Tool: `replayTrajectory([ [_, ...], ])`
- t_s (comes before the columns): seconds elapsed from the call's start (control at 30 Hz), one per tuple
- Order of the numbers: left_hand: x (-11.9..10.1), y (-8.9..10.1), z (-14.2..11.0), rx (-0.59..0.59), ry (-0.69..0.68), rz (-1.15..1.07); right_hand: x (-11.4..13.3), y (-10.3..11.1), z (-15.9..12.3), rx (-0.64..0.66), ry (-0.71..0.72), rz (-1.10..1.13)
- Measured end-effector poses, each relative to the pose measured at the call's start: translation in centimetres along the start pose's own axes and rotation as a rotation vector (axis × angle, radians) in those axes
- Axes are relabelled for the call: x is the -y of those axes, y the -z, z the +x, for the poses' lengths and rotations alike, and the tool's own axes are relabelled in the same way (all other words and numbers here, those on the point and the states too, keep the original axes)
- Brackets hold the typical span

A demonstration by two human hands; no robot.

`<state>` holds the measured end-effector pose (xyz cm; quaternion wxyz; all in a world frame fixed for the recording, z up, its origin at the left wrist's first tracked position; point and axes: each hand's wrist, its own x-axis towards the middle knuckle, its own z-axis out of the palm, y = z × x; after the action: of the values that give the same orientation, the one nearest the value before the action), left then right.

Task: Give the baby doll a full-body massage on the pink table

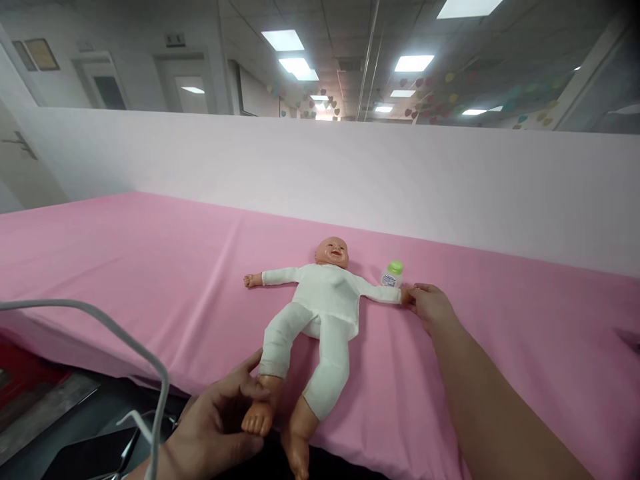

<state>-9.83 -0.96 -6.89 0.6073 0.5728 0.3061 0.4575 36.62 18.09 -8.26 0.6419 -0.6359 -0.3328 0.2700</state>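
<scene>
A baby doll (327,293) in a white long-sleeved top and white trousers lies on its back on the pink sheet, arms spread and bare feet toward me. My left hand (220,413) is curled around its foot (259,417) at the lower left, with fingers at the ankle and the thumb by the toes. At the right, my right hand (430,303) pinches the doll's small hand (406,295), and the white sleeve lies stretched out sideways. Just beyond that sleeve stands a small clear bottle (393,275) with a green cap.
The pink sheet (165,267) covers a wide table against a white low wall (320,167) with glass above. A grey-white cable (125,333) loops across the lower left. Below the edge there, a dark phone-like object (90,457) lies on a dark surface.
</scene>
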Motion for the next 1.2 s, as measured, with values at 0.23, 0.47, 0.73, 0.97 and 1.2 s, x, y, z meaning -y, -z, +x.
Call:
replayTrajectory([
  [0.23, 2.0, -1.5, -1.6, 0.042, 0.016, 0.033, 0.0, 0.5, 0.0, 0.020, -0.200, 0.055],
  [0.47, 2.7, -3.8, -3.0, -0.017, -0.043, 0.184, 2.1, 0.1, -1.5, -0.084, -0.086, 0.105],
  [0.73, -0.9, -1.7, -1.6, -0.026, -0.031, 0.260, 6.5, -2.2, -6.7, -0.138, 0.441, -0.042],
  [0.97, -5.7, -3.1, 4.5, 0.048, -0.087, 0.215, 7.3, -6.2, -12.4, 0.123, 0.803, -0.355],
  [1.2, -4.2, -3.9, 9.2, 0.055, -0.109, 0.241, 6.3, -8.2, -13.5, 0.461, 1.252, -0.526],
])
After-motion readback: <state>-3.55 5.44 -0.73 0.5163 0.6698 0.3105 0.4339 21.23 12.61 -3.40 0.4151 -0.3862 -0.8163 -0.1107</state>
